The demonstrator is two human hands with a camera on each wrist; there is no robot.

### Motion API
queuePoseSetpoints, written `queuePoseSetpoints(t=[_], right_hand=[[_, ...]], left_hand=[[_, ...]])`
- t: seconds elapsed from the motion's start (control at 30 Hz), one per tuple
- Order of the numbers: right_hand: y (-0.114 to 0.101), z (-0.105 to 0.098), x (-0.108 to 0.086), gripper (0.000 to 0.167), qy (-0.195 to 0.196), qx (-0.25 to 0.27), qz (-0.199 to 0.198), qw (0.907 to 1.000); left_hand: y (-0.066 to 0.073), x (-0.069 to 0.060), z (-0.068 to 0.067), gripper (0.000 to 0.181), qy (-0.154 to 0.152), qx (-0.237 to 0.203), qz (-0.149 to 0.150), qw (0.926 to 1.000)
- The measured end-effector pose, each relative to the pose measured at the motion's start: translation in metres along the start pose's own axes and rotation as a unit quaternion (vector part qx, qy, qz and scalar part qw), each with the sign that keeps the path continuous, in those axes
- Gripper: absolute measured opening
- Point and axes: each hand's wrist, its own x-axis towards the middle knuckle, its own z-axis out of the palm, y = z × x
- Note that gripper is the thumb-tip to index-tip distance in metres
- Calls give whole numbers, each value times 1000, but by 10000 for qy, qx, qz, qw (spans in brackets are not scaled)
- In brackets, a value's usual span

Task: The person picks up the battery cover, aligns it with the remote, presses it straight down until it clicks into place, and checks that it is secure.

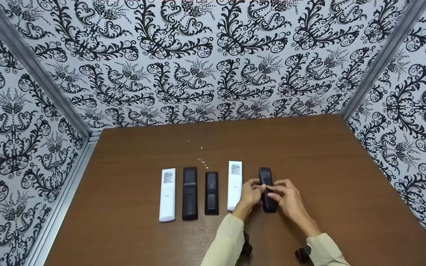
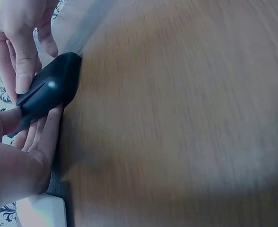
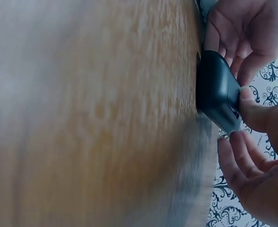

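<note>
A black remote control (image 1: pixel 266 192) lies at the right end of a row, its back facing up. My left hand (image 1: pixel 250 194) grips it from the left, thumb on top; in the left wrist view, the fingers of the left hand (image 2: pixel 16 156) reach along its lower side. From the other side my right hand (image 1: pixel 288 197) pinches it. In the right wrist view, the thumb of the right hand (image 3: pixel 266 156) presses the top of the black remote control (image 3: pixel 217 87), with fingertips at its far side. A small dark gap shows near that thumb.
Left of the hands, a white remote (image 1: pixel 235 181), a small black remote (image 1: pixel 211 194), a longer black remote (image 1: pixel 190 199) and another white remote (image 1: pixel 167 199) lie side by side on the brown table (image 1: pixel 124 229). Pale crumbs lie behind them. Patterned walls (image 1: pixel 198 66) enclose the table.
</note>
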Motion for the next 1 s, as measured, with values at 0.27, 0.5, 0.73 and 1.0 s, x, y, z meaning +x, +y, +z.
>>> queuePoseSetpoints(t=[0.27, 0.5, 0.73, 1.0], right_hand=[[0, 1, 0, 25, -89, 404, 374, 9984], [-2, 1, 3, 51, -266, 726, 967, 9923], [-4, -2, 5, 50, -411, 699, 1194, 9895], [-4, 2, 3, 45, -202, 697, 1419, 9872]], left_hand=[[1, 0, 1, 26, 130, -20, -145, 9998], [3, -1, 1, 26, 288, 45, -229, 9993], [7, -4, 3, 23, 469, 409, 137, 9980], [10, -10, 9, 22, 1126, 2605, 1202, 9513]])
